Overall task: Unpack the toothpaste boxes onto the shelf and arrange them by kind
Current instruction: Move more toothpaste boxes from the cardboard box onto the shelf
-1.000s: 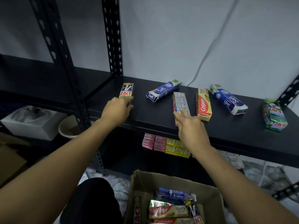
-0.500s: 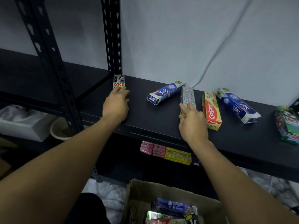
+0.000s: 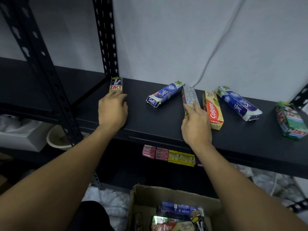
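- Black metal shelf against a pale wall; an upright post stands at its back left corner.
- Left hand: fingers extended on the near end of the black-and-yellow Zact toothpaste box, pressing rather than clasping. The box lies lengthwise in the back left corner, by the post.
- Right hand: thumb and fingers pinch the near end of the grey printed toothpaste box, flat at mid-shelf.
- Just beside it: slanted blue Safi box to the left, red-and-yellow Colgate box to the right.
- Further right: second blue Safi box; green Zact bundle at the right edge.
- Below the front edge: brown cardboard carton, more boxes inside.
- Risk (judgement): swinging the grey box could nudge the Colgate box, whose near end lies close to the front edge, so it could fall off. The Safi pair sit apart, so the kinds could stay mixed.
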